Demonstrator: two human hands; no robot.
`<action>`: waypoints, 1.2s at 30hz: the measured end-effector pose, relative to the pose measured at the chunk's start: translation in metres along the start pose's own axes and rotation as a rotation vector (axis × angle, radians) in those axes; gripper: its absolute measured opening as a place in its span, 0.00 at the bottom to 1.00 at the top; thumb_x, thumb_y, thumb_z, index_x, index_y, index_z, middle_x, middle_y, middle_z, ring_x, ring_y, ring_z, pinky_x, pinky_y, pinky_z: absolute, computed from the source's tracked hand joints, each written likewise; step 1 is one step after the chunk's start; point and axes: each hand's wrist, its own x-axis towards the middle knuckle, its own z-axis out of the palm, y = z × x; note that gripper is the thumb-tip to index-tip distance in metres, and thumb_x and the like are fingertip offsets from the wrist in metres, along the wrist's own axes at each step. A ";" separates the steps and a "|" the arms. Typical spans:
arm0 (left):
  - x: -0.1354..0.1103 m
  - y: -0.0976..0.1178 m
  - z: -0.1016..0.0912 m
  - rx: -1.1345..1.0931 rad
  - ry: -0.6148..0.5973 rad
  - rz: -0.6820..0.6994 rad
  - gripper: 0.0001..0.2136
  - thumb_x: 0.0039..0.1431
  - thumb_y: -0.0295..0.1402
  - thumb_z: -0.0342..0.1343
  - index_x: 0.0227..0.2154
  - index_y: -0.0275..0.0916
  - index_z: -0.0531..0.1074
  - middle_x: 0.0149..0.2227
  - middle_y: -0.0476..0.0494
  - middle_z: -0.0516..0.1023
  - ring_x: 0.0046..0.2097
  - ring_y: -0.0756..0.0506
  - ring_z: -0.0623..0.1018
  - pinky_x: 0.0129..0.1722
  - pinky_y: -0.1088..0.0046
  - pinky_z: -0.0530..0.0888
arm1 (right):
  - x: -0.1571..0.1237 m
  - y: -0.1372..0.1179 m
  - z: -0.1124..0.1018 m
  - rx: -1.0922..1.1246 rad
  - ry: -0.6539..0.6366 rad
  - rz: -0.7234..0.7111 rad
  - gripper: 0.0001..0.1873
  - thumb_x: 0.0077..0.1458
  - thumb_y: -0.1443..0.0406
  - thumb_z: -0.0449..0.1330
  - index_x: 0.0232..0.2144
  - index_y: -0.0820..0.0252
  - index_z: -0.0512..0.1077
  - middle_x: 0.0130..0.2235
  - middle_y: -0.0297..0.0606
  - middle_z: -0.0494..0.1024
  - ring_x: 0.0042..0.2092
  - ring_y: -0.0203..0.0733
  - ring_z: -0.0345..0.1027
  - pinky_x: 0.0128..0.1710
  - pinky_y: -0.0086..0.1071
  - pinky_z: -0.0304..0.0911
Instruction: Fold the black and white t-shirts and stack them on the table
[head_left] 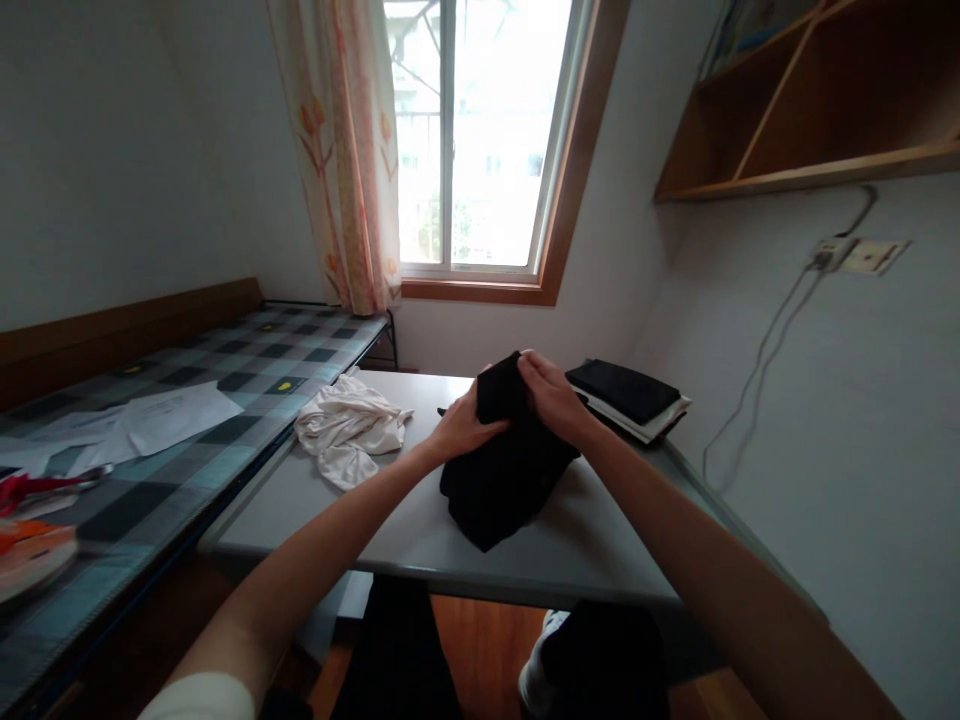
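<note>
A black garment (504, 478) lies bunched on the grey table (390, 520), its upper end lifted. My left hand (463, 426) grips the left side of that raised end, fingers closed on the cloth. From the right, my right hand (551, 392) clasps the same end over the top. Both hands meet at the garment's far end, above the table's middle.
A crumpled cream cloth (347, 428) lies at the table's left. A folded pile with a dark top (627, 398) sits at the far right by the wall. A checked bed (225, 390) with papers (172, 415) runs along the left. A cable (757, 370) hangs on the right wall.
</note>
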 end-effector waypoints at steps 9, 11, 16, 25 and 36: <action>0.041 -0.006 -0.146 0.416 0.593 -0.035 0.12 0.57 0.31 0.49 0.38 0.35 0.76 0.37 0.37 0.79 0.41 0.41 0.77 0.42 0.59 0.72 | 0.031 0.032 -0.090 -0.343 0.285 -0.002 0.27 0.54 0.40 0.50 0.30 0.58 0.67 0.35 0.44 0.79 0.36 0.43 0.74 0.37 0.37 0.68; 0.035 -0.014 -0.184 0.534 0.625 -0.005 0.16 0.59 0.32 0.48 0.47 0.41 0.74 0.49 0.38 0.76 0.52 0.40 0.74 0.49 0.59 0.69 | 0.027 0.055 -0.128 -0.650 0.398 0.014 0.25 0.57 0.44 0.50 0.29 0.58 0.68 0.35 0.46 0.79 0.38 0.46 0.74 0.41 0.39 0.67; -0.010 -0.069 -0.197 0.950 0.061 -0.238 0.24 0.59 0.41 0.52 0.58 0.41 0.68 0.51 0.33 0.76 0.49 0.33 0.75 0.51 0.54 0.65 | -0.002 0.110 -0.179 -1.204 0.353 0.284 0.20 0.54 0.55 0.57 0.44 0.62 0.72 0.47 0.52 0.77 0.49 0.54 0.71 0.47 0.44 0.64; -0.096 -0.152 -0.137 1.116 -0.108 -0.164 0.38 0.55 0.57 0.49 0.65 0.45 0.55 0.61 0.33 0.64 0.64 0.31 0.58 0.61 0.49 0.50 | -0.026 0.149 -0.199 -1.354 0.216 0.644 0.20 0.56 0.63 0.54 0.50 0.60 0.73 0.42 0.53 0.80 0.46 0.56 0.73 0.46 0.48 0.62; -0.101 -0.156 -0.130 1.130 -0.026 -0.140 0.33 0.59 0.52 0.47 0.65 0.44 0.56 0.61 0.34 0.64 0.64 0.33 0.57 0.63 0.50 0.47 | 0.005 0.098 -0.087 -1.207 0.155 0.233 0.19 0.60 0.57 0.52 0.41 0.62 0.77 0.41 0.51 0.80 0.42 0.51 0.73 0.40 0.35 0.62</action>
